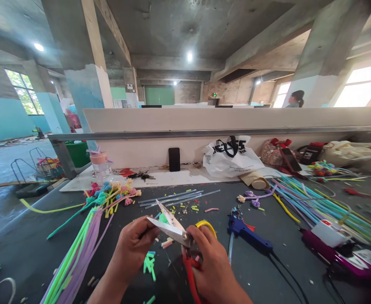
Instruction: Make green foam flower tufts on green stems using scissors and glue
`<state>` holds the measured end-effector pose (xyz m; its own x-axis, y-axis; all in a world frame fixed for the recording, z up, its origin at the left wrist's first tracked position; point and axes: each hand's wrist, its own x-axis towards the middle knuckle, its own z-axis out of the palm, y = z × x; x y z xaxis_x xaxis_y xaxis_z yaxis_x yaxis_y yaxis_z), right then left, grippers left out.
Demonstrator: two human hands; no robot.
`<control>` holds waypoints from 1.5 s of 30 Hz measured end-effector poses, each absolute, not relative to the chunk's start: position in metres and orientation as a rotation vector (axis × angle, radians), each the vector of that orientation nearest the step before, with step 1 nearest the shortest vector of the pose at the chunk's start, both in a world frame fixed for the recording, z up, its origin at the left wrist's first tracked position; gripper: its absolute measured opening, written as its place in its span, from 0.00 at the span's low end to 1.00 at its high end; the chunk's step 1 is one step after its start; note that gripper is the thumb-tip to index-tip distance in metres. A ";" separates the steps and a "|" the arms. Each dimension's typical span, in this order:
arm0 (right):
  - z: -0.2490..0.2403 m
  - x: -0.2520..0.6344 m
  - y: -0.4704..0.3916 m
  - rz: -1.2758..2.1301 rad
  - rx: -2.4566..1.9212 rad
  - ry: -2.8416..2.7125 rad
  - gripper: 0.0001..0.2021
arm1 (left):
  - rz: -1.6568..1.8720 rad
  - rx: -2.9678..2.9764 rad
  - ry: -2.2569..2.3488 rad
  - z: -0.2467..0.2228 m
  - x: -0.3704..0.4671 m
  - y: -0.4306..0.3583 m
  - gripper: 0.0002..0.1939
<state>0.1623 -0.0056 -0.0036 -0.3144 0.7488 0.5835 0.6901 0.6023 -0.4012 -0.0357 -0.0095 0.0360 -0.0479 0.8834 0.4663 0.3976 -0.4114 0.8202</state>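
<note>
1. Two bare hands, one pair of scissors [175, 232], blades wide apart. Biggest risk, I reckon: the left hand [128, 249] has its fingertips right by the lower blade, so closing it with them that near could nick skin.
2. The small green piece [163, 218] shows between the blades, only partly visible. If it isn't pinched firmly, it could twist or slide toward the pivot, and the cut would come out crooked.
3. Loose green offcuts [149, 264] sit below on the dark tabletop [172, 291]; a dropped bit would be easy to lose among them.
4. Right hand [215, 261] is wrapped round the red and yellow handles, with the blades reaching up and leftward from that grip, toward the left fingers.
5. Left fingers are bunched close together, with the green piece just beyond their tips. Can't tell if they've actually got it, since the blade hides the contact.
6. Blue glue gun [250, 234] lies off to the right, apart from both hands.
</note>
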 end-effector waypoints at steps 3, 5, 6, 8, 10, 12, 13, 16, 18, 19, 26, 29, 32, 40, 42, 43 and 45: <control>-0.003 0.163 -0.006 0.069 -1.155 -2.071 0.23 | 1.449 1.757 1.377 0.030 -0.034 -0.008 0.10; -0.003 0.163 -0.005 0.059 -1.159 -2.075 0.24 | 1.436 1.747 1.382 0.027 -0.034 -0.007 0.09; -0.002 0.163 -0.006 0.054 -1.158 -2.075 0.24 | 1.433 1.750 1.380 0.026 -0.034 -0.007 0.09; -0.002 0.163 -0.006 0.028 -1.144 -2.067 0.23 | 1.432 1.764 1.370 0.026 -0.033 -0.008 0.10; -0.002 0.163 -0.007 -0.014 -1.110 -2.046 0.22 | 1.435 1.767 1.369 0.026 -0.032 -0.008 0.10; -0.001 0.163 -0.007 -0.038 -1.071 -2.034 0.22 | 1.422 1.755 1.380 0.027 -0.032 -0.009 0.10; -0.001 0.162 -0.007 -0.043 -1.053 -2.030 0.22 | 1.410 1.749 1.386 0.027 -0.032 -0.010 0.10; -0.002 0.162 -0.008 -0.039 -1.026 -2.022 0.22 | 1.386 1.734 1.372 0.027 -0.032 -0.010 0.10; -0.004 0.162 -0.008 -0.040 -1.011 -2.012 0.23 | 1.395 1.723 1.349 0.027 -0.032 -0.010 0.10; -0.005 0.161 -0.008 -0.038 -0.999 -2.011 0.24 | 1.395 1.724 1.335 0.027 -0.031 -0.010 0.10; -0.009 0.156 -0.004 0.244 -0.991 -1.740 0.13 | 1.448 1.617 1.305 0.029 -0.033 -0.009 0.11; -0.011 0.157 0.000 0.304 -1.027 -1.685 0.14 | 1.480 1.511 1.275 0.028 -0.035 -0.008 0.12; -0.012 0.158 0.002 0.253 -1.002 -1.771 0.17 | 1.502 1.314 1.168 0.028 -0.032 -0.009 0.13; -0.011 0.157 -0.001 0.224 -1.028 -1.947 0.23 | 1.549 0.639 0.831 0.038 -0.017 -0.011 0.15; -0.012 0.157 -0.001 0.201 -1.027 -1.970 0.23 | 1.500 0.665 0.748 0.038 -0.016 -0.011 0.13; -0.012 0.156 -0.001 0.190 -1.022 -1.977 0.22 | 1.487 0.665 0.718 0.037 -0.015 -0.011 0.12; -0.011 0.155 -0.002 0.176 -1.017 -1.983 0.21 | 1.477 0.624 0.691 0.036 -0.015 -0.012 0.11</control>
